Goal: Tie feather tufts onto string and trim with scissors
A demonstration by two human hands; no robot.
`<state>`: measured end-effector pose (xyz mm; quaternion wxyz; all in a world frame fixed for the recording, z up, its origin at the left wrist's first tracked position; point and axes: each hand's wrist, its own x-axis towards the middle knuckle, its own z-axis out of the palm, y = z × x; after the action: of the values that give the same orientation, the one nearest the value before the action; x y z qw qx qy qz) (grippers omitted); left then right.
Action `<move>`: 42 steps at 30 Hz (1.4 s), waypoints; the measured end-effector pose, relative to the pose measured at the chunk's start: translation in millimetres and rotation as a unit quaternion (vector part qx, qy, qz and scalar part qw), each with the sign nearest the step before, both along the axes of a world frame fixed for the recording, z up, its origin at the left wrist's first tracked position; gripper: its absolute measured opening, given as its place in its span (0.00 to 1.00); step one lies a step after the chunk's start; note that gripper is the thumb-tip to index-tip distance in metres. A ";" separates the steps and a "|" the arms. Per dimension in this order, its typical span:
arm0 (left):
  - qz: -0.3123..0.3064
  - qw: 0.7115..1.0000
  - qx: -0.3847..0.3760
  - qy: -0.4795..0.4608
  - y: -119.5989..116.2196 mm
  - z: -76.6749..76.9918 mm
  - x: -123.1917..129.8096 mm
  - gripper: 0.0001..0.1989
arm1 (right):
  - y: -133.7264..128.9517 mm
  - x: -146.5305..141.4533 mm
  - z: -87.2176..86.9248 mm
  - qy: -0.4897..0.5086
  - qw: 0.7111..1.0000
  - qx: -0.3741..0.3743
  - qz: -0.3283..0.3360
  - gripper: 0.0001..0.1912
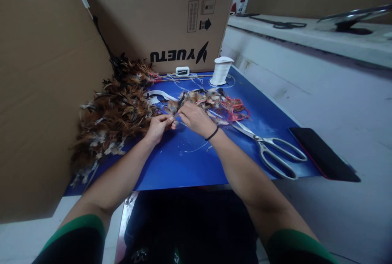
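My left hand (159, 128) is closed in a pinch, thumb against forefinger, with a small fluffy feather (172, 108) standing up at its fingertips. Close beside it, my right hand (197, 119) has its fingers curled down at the edge of a loose heap of feathers (208, 99); its fingertips are partly hidden, so what they grip does not show. Pink-red string (235, 108) lies tangled at the right end of that heap. To the left spreads a large pile of brown and black feathers (122, 112).
Metal scissors (259, 138) lie right of my right hand, beside a black phone (324, 153) at the blue table's (183, 170) edge. Behind stand a white spool (221, 72) and a small white-framed object (182, 71). Large cardboard (137, 14) walls the back and left.
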<state>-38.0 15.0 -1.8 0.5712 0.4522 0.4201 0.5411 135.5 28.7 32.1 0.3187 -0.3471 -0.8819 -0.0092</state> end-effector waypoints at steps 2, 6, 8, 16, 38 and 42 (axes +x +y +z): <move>0.003 1.000 0.004 0.007 -0.3 0.0 0.4 0.18 | -0.9 -0.9 -0.1 -0.025 0.999 0.013 -0.016 0.09; 0.007 1.000 0.008 0.018 -0.6 0.3 1.0 0.19 | -2.5 -1.8 0.3 -0.055 0.997 0.034 -0.041 0.10; 0.009 1.000 0.013 0.024 -0.7 0.4 1.3 0.19 | -3.2 -2.0 0.5 -0.059 0.996 0.041 -0.044 0.10; 0.018 0.999 0.022 0.038 -1.9 1.0 1.5 0.18 | -6.2 -2.5 2.5 -0.061 0.996 0.050 -0.042 0.10; 0.020 0.994 0.048 0.092 -1.9 -2.6 1.8 0.20 | -11.0 -3.6 8.0 -0.102 0.992 0.022 -0.066 0.09; 0.023 0.992 0.051 0.109 -2.1 -2.6 2.3 0.20 | -12.1 -4.2 8.4 -0.124 0.989 0.042 -0.074 0.09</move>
<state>-35.6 13.0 -4.4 0.4856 0.5272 0.4616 0.5227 131.3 16.6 40.5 0.2195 -0.3937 -0.8855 -0.1125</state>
